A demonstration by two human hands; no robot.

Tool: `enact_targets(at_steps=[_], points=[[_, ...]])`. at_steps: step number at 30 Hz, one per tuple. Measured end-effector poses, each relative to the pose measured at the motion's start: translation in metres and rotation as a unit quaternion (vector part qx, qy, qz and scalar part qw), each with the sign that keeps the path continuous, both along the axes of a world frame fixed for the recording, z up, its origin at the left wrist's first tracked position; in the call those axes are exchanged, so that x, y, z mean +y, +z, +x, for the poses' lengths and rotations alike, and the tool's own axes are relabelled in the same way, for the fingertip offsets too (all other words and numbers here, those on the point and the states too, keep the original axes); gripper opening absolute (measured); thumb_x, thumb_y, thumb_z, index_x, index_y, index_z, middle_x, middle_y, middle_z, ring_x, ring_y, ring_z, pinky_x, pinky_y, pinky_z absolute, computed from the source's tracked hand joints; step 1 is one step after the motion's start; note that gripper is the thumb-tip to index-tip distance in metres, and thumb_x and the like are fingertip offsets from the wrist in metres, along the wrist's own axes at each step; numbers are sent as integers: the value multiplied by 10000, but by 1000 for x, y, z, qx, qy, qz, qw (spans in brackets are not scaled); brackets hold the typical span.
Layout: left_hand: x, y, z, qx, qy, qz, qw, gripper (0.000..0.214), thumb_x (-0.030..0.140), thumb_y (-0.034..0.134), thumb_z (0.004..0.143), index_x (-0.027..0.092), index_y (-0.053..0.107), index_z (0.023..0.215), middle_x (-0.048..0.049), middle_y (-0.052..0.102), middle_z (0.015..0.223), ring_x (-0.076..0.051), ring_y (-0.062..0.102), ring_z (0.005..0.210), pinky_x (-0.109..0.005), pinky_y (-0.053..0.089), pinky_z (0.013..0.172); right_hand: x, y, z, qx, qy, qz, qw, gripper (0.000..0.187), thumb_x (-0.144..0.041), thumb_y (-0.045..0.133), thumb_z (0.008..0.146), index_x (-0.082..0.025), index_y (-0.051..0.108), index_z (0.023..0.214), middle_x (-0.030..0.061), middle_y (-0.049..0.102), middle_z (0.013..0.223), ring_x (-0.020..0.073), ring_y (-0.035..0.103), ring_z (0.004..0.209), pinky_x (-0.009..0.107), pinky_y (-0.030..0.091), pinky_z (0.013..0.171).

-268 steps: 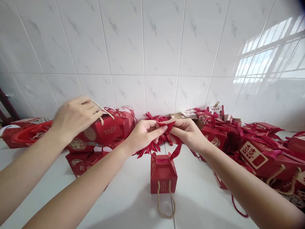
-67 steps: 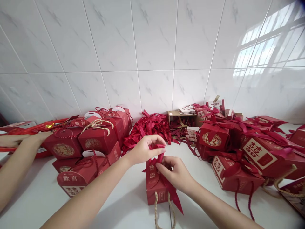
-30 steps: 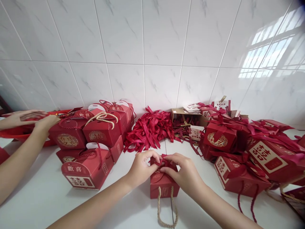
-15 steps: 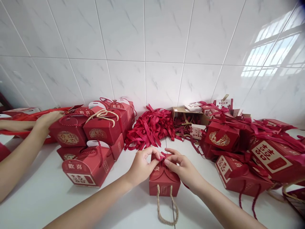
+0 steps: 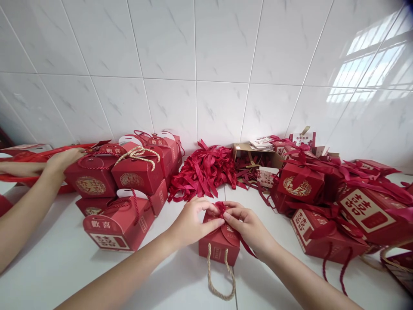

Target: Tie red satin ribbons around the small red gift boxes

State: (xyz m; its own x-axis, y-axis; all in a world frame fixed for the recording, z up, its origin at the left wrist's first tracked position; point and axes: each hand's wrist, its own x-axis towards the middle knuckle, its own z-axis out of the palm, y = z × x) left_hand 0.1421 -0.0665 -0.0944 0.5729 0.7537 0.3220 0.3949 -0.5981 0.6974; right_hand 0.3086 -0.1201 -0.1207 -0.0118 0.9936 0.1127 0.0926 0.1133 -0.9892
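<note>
A small red gift box (image 5: 219, 247) stands on the white table in front of me, its gold rope handle (image 5: 222, 296) drooping toward me. On its top a red ribbon (image 5: 221, 207) is gathered in a knot or loop. My left hand (image 5: 195, 221) pinches the ribbon from the left, thumb and fingers close together. From the right, my right hand (image 5: 248, 226) grips the ribbon at the same spot, thumb tip almost meeting the left thumb. One ribbon tail (image 5: 247, 249) hangs down beside the box under my right hand. The exact shape of the knot is partly hidden by my fingers.
Stacked red boxes (image 5: 112, 224) stand at the left, where another person's arms (image 5: 41, 198) reach over red material. A ribbon pile (image 5: 206, 172) lies by the tiled wall. An open carton (image 5: 258, 154) holds tags and ribbons. Ribboned boxes (image 5: 329, 237) crowd the right.
My hands have drawn closer together over the ribbon, the thumbs now nearly touching. The box has shifted slightly left and turned a little; a ribbon tail shows more at its right.
</note>
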Motion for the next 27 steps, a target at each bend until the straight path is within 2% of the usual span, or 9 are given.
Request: enact_targets(at_steps=[4,6,10,12,16,19,22,27], points=[[2,-2,3,-3,-2,-20,1000,153,319,636,772,203,699,695,-34,680,779,-192,588,827,-308,433,791,-3,3,2,-38,-9,-5,999,303,-462,577,813,-184,692,769,98,492,1282,243,435,1226,374,339,1005],[3,-1,2,-2,-16,-21,1000,150,299,644,765,199,697,666,-33,681,763,-189,593,811,-304,436,784,-4,7,5,-67,3,-5,998,324,-467,547,831,-186,693,766,89,518,1257,241,466,1193,366,356,989],[5,10,-5,19,-71,-47,996,91,274,669,736,206,706,688,-12,692,789,-171,612,801,-281,440,794,-6,20,14,-144,41,8,989,328,-439,486,870,-174,658,781,54,640,935,184,593,887,302,455,798],[4,18,-10,48,-86,-66,993,78,262,656,735,213,713,712,1,700,783,-163,621,783,-264,448,769,-6,26,18,-183,43,19,982,235,-383,521,854,-178,630,822,27,638,837,155,580,775,272,458,709],[-1,28,-15,81,-93,-64,990,116,212,606,731,215,722,726,6,719,772,-158,634,745,-239,461,698,-7,31,24,-232,76,28,969,107,-280,582,802,-195,616,856,16,643,826,143,563,739,254,445,660],[-4,32,-15,95,-97,-56,989,137,180,587,715,219,718,712,17,712,740,-144,623,702,-217,450,637,-10,30,26,-250,104,9,963,96,-273,555,817,-198,612,802,1,624,743,132,544,672,241,427,598],[-6,34,-15,100,-95,-51,989,138,166,576,700,211,706,685,23,688,676,-128,592,628,-205,425,564,-11,29,27,-257,115,21,959,117,-274,545,824,-196,594,752,-1,614,728,133,533,663,244,432,601],[-8,36,-15,101,-93,-65,988,97,151,571,666,185,653,627,38,639,598,-98,526,535,-196,385,504,-11,36,25,-266,92,30,959,129,-270,530,833,-195,546,729,-12,577,671,124,502,615,235,407,568]])
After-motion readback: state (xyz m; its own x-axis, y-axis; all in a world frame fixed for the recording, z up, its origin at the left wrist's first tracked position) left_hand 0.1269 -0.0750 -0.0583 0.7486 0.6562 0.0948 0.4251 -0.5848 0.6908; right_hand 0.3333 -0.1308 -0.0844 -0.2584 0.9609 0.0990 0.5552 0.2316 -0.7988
